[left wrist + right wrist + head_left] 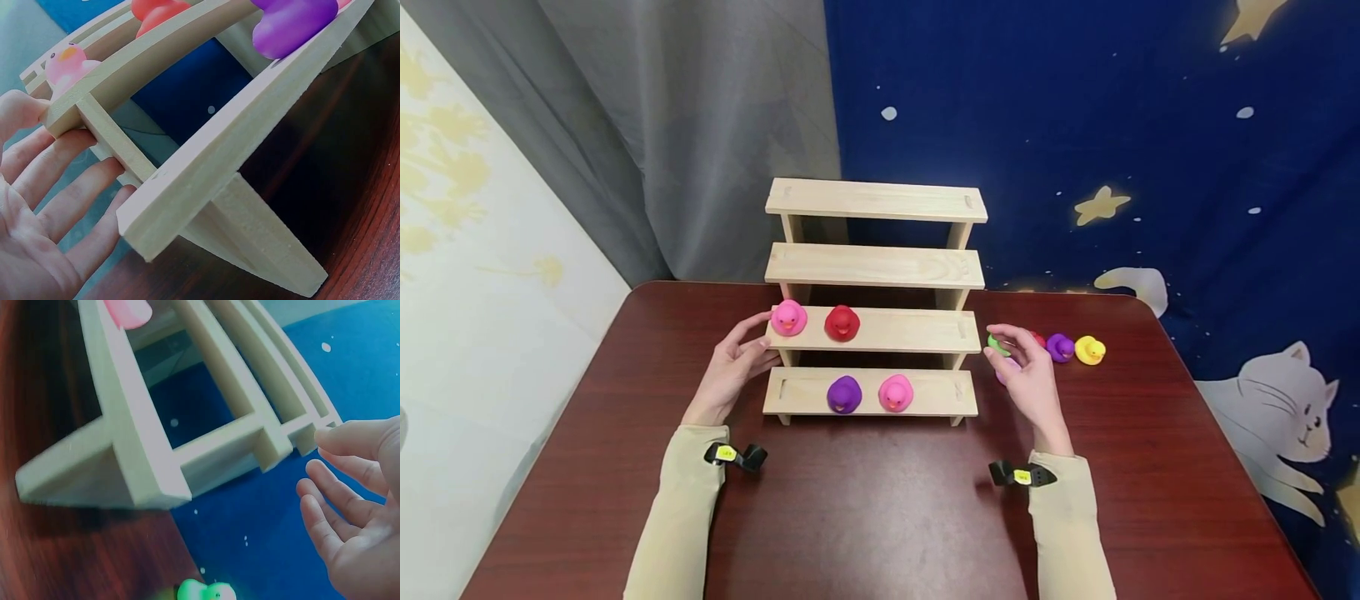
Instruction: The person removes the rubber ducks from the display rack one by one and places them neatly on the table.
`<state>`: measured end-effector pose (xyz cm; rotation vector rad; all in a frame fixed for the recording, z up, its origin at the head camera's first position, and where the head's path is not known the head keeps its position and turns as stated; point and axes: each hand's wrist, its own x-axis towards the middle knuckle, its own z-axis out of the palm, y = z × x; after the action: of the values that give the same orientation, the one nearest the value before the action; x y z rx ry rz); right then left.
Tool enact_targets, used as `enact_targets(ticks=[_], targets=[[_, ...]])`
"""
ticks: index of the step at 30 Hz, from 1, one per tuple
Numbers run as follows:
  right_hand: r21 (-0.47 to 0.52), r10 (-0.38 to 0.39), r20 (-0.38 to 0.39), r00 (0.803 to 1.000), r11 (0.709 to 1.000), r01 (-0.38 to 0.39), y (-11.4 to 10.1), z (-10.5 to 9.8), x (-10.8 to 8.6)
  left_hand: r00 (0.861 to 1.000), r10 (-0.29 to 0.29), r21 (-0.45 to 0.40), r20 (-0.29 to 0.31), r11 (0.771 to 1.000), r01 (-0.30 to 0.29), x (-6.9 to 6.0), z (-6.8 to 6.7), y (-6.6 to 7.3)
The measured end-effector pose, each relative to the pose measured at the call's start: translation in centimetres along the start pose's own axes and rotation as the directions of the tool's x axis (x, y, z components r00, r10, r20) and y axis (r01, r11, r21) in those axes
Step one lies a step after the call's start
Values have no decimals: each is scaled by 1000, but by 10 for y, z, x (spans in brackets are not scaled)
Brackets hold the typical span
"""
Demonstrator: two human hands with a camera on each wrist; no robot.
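Note:
A four-step wooden rack [872, 265] stands on the table. My left hand [730, 375] touches the left end of its second step from the bottom, fingers extended along the side support in the left wrist view. Beside those fingertips sits a pink rubber duck [789, 318], with a red rubber duck [842, 323] to its right on the same step. The bottom step carries a purple duck [844, 394] and another pink duck [896, 392]. My right hand [1028, 379] hovers off the rack's right end, fingers loosely bent, holding nothing. It partly hides a green duck [997, 344] and a lilac duck [1006, 372].
Right of my right hand, a purple duck [1060, 347] and a yellow duck [1090, 350] stand on the dark brown table [880, 517], beside a partly hidden red duck [1039, 339]. Behind the table hang a grey curtain [722, 125] and a blue starry curtain [1000, 108].

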<state>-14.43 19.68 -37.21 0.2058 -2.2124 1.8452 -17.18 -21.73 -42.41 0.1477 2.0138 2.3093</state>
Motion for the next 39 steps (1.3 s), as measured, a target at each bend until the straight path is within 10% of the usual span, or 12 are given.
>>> enact_targets(ticks=[39], targets=[[-67,-204,219,954,972,223,-39,81,5,1000,0,-18,5,1000,1,0,0,-1]])
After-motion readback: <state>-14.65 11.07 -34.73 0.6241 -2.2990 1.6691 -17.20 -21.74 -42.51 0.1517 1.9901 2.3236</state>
